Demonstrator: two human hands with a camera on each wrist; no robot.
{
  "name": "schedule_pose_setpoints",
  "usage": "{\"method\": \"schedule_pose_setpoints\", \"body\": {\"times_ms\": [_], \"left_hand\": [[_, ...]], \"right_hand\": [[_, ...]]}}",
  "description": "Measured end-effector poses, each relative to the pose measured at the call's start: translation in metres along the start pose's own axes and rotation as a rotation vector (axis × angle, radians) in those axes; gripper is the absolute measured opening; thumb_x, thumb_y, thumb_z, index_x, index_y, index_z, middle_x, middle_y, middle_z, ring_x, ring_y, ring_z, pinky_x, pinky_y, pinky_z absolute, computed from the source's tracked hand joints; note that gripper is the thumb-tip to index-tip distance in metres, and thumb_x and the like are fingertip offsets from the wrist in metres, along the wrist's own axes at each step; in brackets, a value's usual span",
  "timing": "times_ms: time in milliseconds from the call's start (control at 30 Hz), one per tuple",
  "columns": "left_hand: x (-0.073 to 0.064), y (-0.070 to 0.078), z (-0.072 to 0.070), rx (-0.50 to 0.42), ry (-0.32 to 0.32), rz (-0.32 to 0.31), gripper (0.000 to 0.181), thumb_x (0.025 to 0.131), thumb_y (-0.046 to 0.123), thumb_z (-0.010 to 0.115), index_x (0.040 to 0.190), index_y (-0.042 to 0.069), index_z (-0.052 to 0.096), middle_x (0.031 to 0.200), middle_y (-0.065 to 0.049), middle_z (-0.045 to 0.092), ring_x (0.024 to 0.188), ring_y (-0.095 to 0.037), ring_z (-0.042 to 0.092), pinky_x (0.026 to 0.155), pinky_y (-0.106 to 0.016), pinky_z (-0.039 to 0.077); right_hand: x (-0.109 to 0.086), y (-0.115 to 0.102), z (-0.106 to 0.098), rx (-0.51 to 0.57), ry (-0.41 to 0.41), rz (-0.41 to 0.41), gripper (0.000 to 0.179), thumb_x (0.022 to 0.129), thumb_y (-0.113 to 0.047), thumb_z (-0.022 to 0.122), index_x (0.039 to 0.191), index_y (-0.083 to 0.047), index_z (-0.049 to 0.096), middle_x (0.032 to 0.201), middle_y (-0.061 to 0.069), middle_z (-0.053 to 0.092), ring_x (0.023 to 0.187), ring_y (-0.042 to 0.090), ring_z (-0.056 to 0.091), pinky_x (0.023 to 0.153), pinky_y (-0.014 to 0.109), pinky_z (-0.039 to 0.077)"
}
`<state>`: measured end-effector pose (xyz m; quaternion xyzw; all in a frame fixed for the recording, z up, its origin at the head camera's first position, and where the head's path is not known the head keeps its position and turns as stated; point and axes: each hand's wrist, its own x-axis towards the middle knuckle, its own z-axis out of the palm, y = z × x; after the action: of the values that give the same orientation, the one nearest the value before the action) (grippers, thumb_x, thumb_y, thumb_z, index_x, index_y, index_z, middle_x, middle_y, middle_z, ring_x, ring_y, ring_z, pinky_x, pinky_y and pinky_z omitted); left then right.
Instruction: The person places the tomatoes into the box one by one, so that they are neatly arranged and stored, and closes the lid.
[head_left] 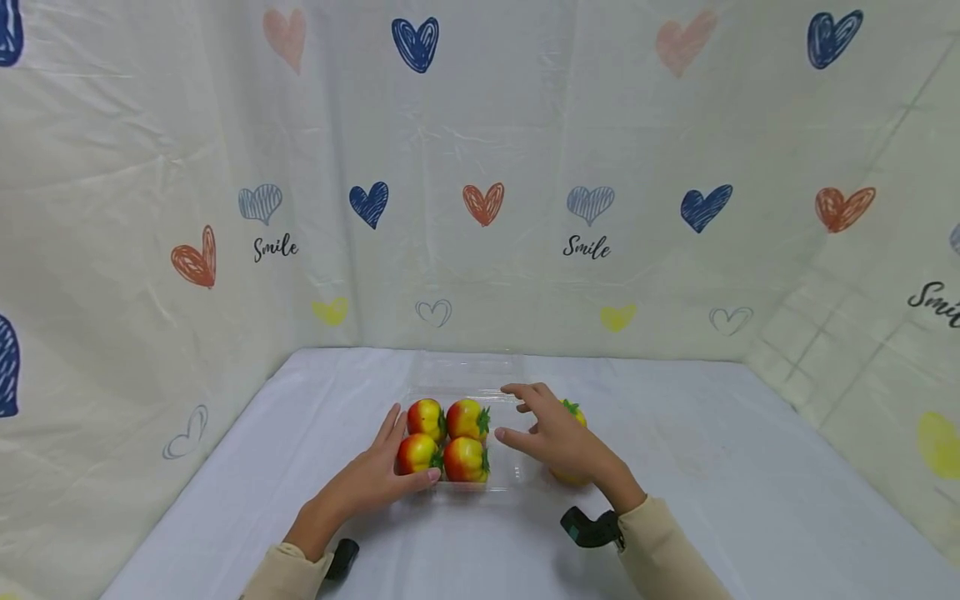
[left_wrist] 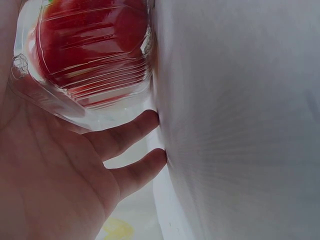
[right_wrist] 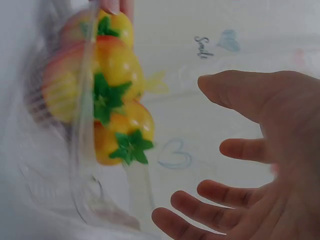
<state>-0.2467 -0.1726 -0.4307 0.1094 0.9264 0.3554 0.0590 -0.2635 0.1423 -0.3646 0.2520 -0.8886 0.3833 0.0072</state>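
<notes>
Behind and along both sides, pale backdrop (head_left: 517, 117) printed with hearts in blue, orange, pink and yellow, plus "Smile" lettering; below, white-covered table (head_left: 247, 492). Farthest left among the nearer things, beige left sleeve (head_left: 285, 575) with a black wrist device (head_left: 342, 560) at the cuff. Next, left hand (head_left: 378, 475) set against the left end of a clear plastic container (head_left: 517, 471) — fingers fairly straight along the wall, thumb at the near rim, two fingertips touching the tabletop in the left wrist view. Inside, toward the left, four red-and-yellow fruits (head_left: 465, 460) with green leafy tops, arranged two by two. Behind these, clear lid (head_left: 467, 371) folded open, away from the hands. Over the container's right part, right hand (head_left: 558, 437) — thumb and fingers spread, with a wide gap between. Partly hidden by that hand, right of the container, two more fruits (head_left: 576, 414), one farther back, one nearer; whether touching the container, impossible to tell. Last, beige right sleeve (head_left: 667, 546), with a second black device (head_left: 588, 529) under the wrist.
</notes>
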Motion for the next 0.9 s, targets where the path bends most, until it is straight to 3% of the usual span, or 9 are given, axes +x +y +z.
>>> {"method": "schedule_pose_setpoints", "body": {"times_ms": [267,600,900], "left_hand": [[0.002,0.0,0.0,-0.008,0.002,-0.011,0.126,0.086,0.076,0.073,0.174,0.014,0.007,0.18,-0.006,-0.003,0.152,-0.045,0.038,0.116,-0.07,0.035],[0.0,0.0,0.0,-0.007,-0.004,0.007,0.125,0.088,0.073,0.073,0.173,0.01,0.007,0.18,-0.008,-0.004,0.153,-0.046,0.037,0.117,-0.07,0.034],[-0.001,0.002,-0.001,-0.011,-0.006,-0.004,0.125,0.087,0.074,0.073,0.174,0.012,0.007,0.18,-0.008,-0.004,0.152,-0.047,0.037,0.116,-0.071,0.035]], "right_hand": [[0.002,0.022,-0.022,-0.07,0.055,0.05,0.068,0.102,-0.039,0.074,0.157,-0.007,0.049,0.151,0.023,0.048,0.134,0.043,0.056,0.103,0.061,0.054],[-0.007,0.05,-0.042,-0.059,0.071,0.125,0.069,0.104,-0.04,0.07,0.158,-0.004,0.047,0.151,0.028,0.047,0.14,0.05,0.049,0.107,0.068,0.048],[-0.003,0.071,-0.033,-0.104,0.048,0.178,0.068,0.101,-0.04,0.072,0.154,-0.002,0.051,0.145,0.031,0.05,0.127,0.045,0.055,0.104,0.069,0.049]]}}
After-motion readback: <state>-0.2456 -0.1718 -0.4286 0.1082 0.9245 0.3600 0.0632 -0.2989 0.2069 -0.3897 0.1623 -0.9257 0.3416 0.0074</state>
